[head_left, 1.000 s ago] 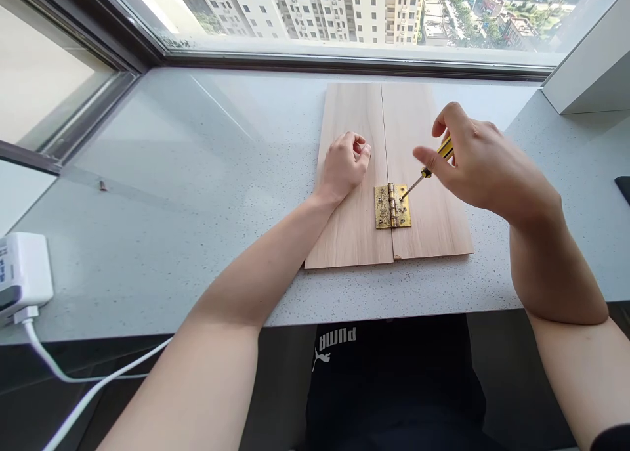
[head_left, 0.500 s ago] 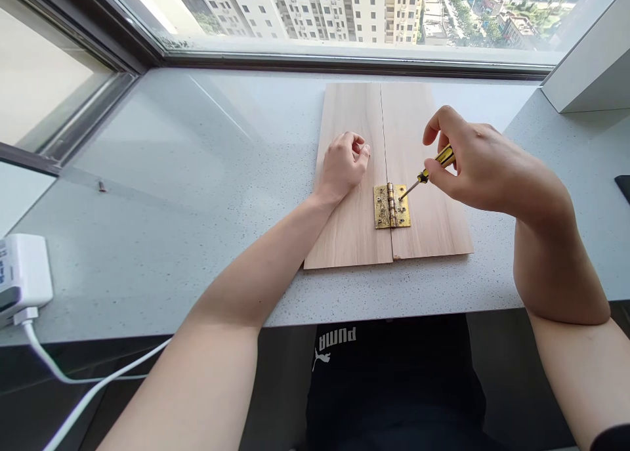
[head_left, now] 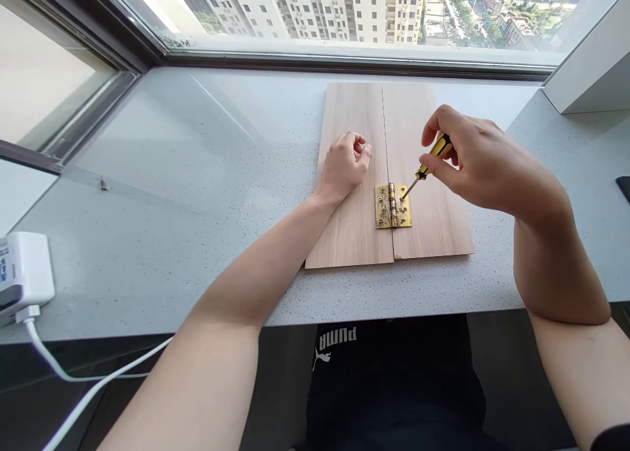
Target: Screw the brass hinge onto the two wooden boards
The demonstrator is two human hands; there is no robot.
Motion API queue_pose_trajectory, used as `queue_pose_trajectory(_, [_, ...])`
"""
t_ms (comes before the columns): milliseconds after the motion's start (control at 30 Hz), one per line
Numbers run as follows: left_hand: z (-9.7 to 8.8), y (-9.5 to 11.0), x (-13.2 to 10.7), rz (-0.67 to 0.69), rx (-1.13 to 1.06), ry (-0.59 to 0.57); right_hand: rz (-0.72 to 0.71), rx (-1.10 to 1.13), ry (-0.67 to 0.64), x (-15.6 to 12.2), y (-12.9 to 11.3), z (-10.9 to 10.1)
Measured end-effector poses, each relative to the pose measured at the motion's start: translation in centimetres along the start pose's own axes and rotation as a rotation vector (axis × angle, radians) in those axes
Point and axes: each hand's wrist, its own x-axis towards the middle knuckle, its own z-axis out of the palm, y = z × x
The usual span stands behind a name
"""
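Observation:
Two light wood boards lie side by side on the stone counter (head_left: 197, 136), the left board (head_left: 350, 234) and the right board (head_left: 436, 231) meeting at a straight seam. A brass hinge (head_left: 392, 206) lies across the seam. My right hand (head_left: 472, 155) is shut on a yellow-and-black screwdriver (head_left: 436, 152), whose thin shaft reaches the hinge's right leaf. My left hand (head_left: 345, 167) rests in a loose fist on the left board, just left of the hinge and holding nothing I can see.
A tiny brown object (head_left: 103, 185) lies on the counter to the left. A white power adapter (head_left: 24, 270) with a white cable sits at the front left corner. A white box (head_left: 590, 64) stands back right, a black item (head_left: 624, 188) shows at the right edge, and a window runs along the back.
My right hand has shifted on the screwdriver, with the fingers now closer around the handle. The tip stays at the hinge's right leaf. My left hand has barely moved.

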Motion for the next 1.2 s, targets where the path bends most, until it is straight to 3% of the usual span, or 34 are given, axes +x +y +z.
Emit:
queue_pose_trajectory(267, [-0.03,-0.05,0.00,0.008,0.007,-0.001,0.161,-0.045,0.080,0.56,-0.23,0.76])
queue_pose_trajectory(600, [0.05,0.05,-0.05,0.001,0.031,0.000,0.006,0.009,0.002,-0.23,-0.17,0.37])
queue_pose_trajectory(833, [-0.06,0.10,-0.06,0.003,0.038,-0.008,0.129,-0.018,0.082,0.42,-0.06,0.83])
queue_pose_trajectory(1200, [0.07,-0.14,0.02,0.013,0.034,-0.004,0.021,-0.024,0.021,-0.28,0.63,0.17])
